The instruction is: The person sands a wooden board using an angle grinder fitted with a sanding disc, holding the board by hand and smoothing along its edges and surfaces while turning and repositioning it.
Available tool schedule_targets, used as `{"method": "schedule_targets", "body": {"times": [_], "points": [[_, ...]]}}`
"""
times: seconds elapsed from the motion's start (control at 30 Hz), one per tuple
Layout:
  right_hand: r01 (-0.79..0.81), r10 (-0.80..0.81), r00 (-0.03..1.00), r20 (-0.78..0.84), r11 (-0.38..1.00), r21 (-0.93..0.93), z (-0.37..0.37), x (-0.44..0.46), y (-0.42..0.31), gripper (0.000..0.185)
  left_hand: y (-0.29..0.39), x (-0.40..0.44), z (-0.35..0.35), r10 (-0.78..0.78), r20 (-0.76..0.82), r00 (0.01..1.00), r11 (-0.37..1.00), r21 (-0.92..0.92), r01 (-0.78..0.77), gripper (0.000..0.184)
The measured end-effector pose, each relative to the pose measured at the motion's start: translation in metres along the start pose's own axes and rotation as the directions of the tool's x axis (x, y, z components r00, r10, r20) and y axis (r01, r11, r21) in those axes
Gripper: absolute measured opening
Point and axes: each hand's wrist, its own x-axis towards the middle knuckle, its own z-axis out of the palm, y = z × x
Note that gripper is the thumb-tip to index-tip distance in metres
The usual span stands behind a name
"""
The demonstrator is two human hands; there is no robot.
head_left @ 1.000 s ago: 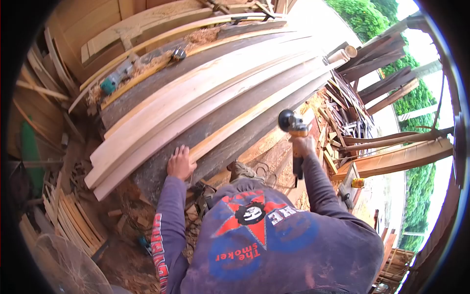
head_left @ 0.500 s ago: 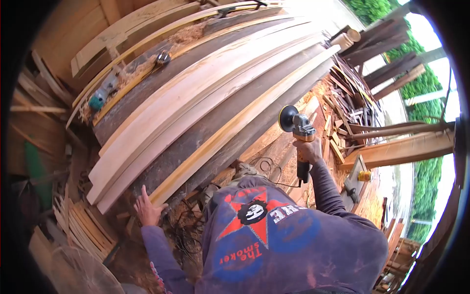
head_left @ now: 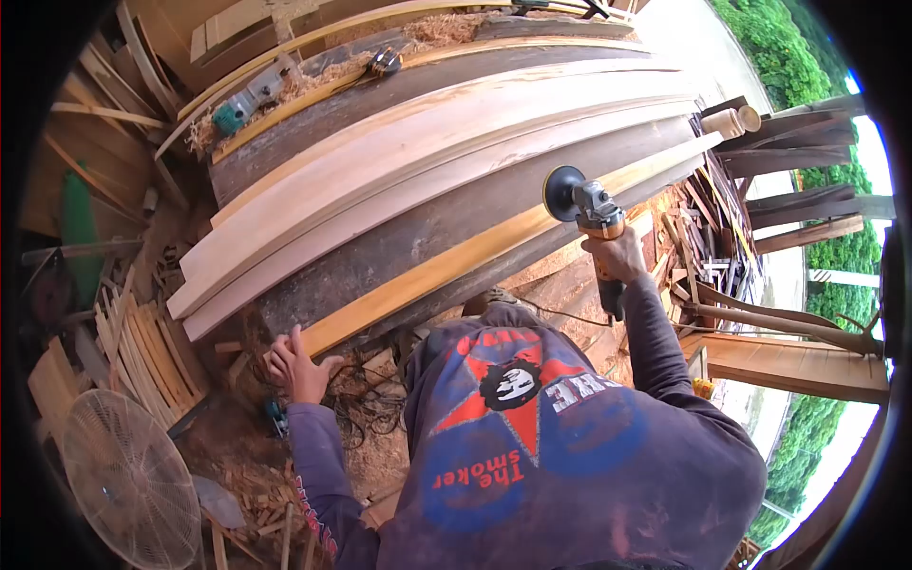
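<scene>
My right hand (head_left: 616, 255) is wrapped around the body of a corded angle sander (head_left: 600, 211). Its round black pad (head_left: 562, 193) faces left, over the middle of a long yellowish wooden strip (head_left: 427, 264); whether the pad touches the wood I cannot tell. At the strip's near left end, my left hand (head_left: 302, 369) spans the end, with the thumb on the lower side and the fingers on the upper side. The strip lies on a dark worn bench top (head_left: 342, 285). Beyond it rest pale curved boards (head_left: 418, 157).
A teal-and-grey power tool (head_left: 249, 100) and a black tape measure (head_left: 384, 63) lie among shavings at the back. A mesh-guarded fan (head_left: 131, 480) stands lower left. Scrap sticks (head_left: 147, 366) are stacked at left, and timber offcuts (head_left: 689, 223) at right.
My left hand has drawn its fingers in around the strip's end. The strip shows more of its yellow face. The sander has come nearer the strip, and the view has shifted.
</scene>
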Motion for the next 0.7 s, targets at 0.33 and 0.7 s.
{"method": "schedule_targets", "body": {"times": [0.33, 0.7], "points": [[-0.035, 0.091, 0.959, 0.269, 0.978, -0.206, 0.074, -0.040, -0.023, 0.036, -0.054, -0.008, 0.023, -0.035, -0.095, 0.995, 0.925, -0.380, -0.004, 0.057], [0.363, -0.186, 0.862, 0.472, 0.876, -0.317, 0.188, -0.095, -0.088, 0.043, -0.089, 0.021, 0.067, -0.541, 0.009, 0.841, 0.504, -0.797, 0.333, 0.044]]}}
